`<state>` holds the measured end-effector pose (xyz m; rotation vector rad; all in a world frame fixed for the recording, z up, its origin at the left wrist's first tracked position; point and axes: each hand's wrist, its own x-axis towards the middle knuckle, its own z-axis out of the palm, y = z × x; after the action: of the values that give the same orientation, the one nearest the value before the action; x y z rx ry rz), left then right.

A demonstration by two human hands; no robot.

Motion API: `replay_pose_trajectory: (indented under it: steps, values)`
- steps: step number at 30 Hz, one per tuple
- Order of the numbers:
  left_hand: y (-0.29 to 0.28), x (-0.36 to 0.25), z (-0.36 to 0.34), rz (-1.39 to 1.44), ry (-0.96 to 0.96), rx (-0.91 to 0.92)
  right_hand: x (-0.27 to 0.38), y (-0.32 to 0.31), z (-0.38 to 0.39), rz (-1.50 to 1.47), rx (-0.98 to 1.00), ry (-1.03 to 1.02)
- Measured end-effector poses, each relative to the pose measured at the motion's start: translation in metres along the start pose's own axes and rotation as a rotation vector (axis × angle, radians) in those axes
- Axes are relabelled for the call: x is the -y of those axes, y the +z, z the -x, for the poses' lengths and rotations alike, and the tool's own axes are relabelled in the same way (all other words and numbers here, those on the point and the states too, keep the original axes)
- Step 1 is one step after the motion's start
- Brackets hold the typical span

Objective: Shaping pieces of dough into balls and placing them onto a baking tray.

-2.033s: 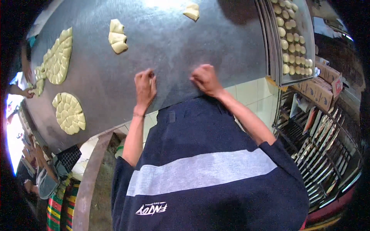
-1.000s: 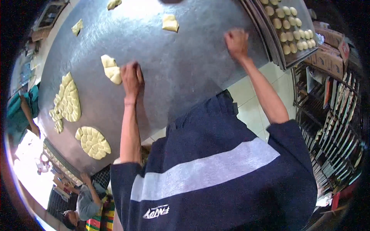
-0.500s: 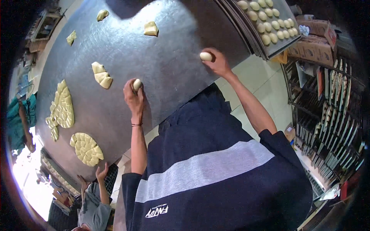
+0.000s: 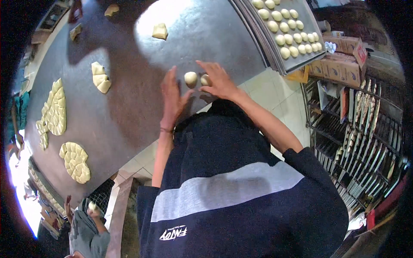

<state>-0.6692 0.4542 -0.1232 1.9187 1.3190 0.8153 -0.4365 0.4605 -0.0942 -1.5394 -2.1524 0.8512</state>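
Left hand: open, thumb spread from fingers; grips nothing.
Left dough ball: on the grey worktable, just right of the left fingers; round, no long axis.
Right dough ball: beside the first, partly hidden.
Right hand: nearer this second ball, half open about it; contact cannot be told.

A grey table bears two dough balls — plus scored dough slabs and smaller dough chunks.
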Motion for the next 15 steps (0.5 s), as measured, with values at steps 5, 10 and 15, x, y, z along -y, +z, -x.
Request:
replay_pose_trajectory:
  steps: [5,10,15]
  values:
    - [-0.043,0.022,0.045,-0.267,-0.154,0.022,-0.007,0.024,-0.023,0.237,0.048,-0.215]
    - [-0.054,0.015,0.052,-0.410,-0.392,0.092,-0.011,0.015,-0.046,0.031,0.121,-0.104]
    - [0.027,-0.057,-0.003,-0.414,-0.537,0.233,-0.067,-0.103,-0.026,-1.084,0.084,0.151]
